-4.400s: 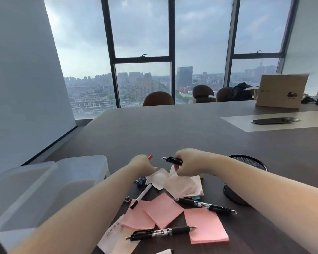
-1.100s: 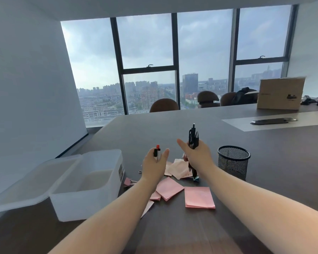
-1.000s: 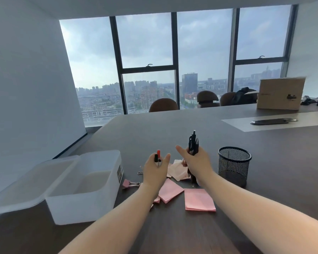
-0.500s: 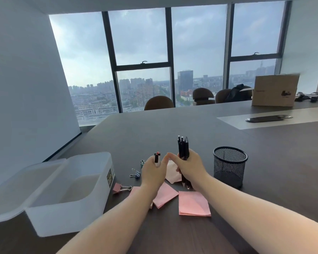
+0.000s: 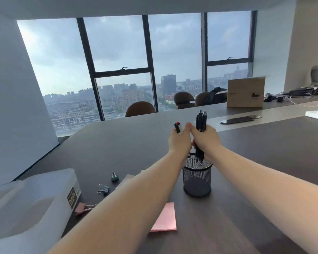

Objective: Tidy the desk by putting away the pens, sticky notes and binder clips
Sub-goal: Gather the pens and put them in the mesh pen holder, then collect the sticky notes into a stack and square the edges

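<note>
Black wire mesh makes up the round pen cup, which stands on the dark desk right under both hands. A bunch of black pens is gripped upright in the right hand, tips pointing down, just inside the cup's rim. Two marker pens with red and black caps are clasped in the left hand, also upright, just beside. A straight drop is likely all that is needed. The right hand's pens are nearer the cup. Small binder clips and a pink sticky note pad are left on the desk, near a clear plastic box.
</note>
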`<state>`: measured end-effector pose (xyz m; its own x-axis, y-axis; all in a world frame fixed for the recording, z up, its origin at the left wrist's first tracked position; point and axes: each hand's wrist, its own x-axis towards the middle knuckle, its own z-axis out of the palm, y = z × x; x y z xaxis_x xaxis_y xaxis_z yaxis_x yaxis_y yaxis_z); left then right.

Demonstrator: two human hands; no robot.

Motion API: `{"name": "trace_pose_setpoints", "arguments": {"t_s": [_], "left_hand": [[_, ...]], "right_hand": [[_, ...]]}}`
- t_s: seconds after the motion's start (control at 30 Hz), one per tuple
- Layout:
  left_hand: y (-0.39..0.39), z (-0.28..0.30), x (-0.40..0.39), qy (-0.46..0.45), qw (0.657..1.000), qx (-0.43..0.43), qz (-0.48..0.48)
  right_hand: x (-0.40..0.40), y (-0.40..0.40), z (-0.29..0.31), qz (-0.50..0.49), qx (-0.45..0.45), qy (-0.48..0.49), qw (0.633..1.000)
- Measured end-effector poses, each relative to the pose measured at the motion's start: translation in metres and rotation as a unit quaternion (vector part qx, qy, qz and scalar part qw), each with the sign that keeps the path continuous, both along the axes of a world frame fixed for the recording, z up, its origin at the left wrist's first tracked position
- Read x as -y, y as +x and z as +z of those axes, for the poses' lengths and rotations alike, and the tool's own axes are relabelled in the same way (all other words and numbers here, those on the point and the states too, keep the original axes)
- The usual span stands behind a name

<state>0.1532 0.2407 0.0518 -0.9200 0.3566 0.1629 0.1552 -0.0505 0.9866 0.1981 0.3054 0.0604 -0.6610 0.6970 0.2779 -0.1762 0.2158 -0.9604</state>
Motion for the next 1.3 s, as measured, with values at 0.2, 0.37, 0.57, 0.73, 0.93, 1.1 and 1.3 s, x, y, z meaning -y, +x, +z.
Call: {"name": "trace_pose_setpoints", "arguments": {"t_s": [0.2,0.37,0.57,0.73,0.93,1.1,1.3], "left_hand": [[-0.001,-0.022,-0.014,-0.006,1.0,-0.005,-0.006],[-0.004,-0.02,-0.011,-0.043,0.998,-0.039,0.017],[-0.001,-0.015,0.004,-0.077,0.994,-0.07,0.02],[-0.008,0.0,0.033,-0.094,0.991,-0.087,0.046],[-0.047,0.001,0.111,-0.158,0.975,-0.081,0.136],[-0.068,-0.023,0.183,-0.352,0.93,-0.024,0.1],[-0.07,-0.047,0.221,-0.476,0.876,-0.027,0.065]], "right_hand": [[-0.016,-0.006,-0.024,0.029,0.01,-0.039,0.999],[-0.019,-0.009,-0.021,0.023,0.032,0.0,0.999],[-0.018,-0.001,-0.01,0.005,0.072,0.111,0.991],[-0.004,0.004,0.012,-0.011,0.063,0.236,0.97],[0.035,-0.003,0.023,0.076,0.118,0.29,0.947],[0.072,-0.021,0.011,0.168,0.17,0.302,0.923],[0.098,-0.041,-0.01,0.203,0.276,0.396,0.852]]}}
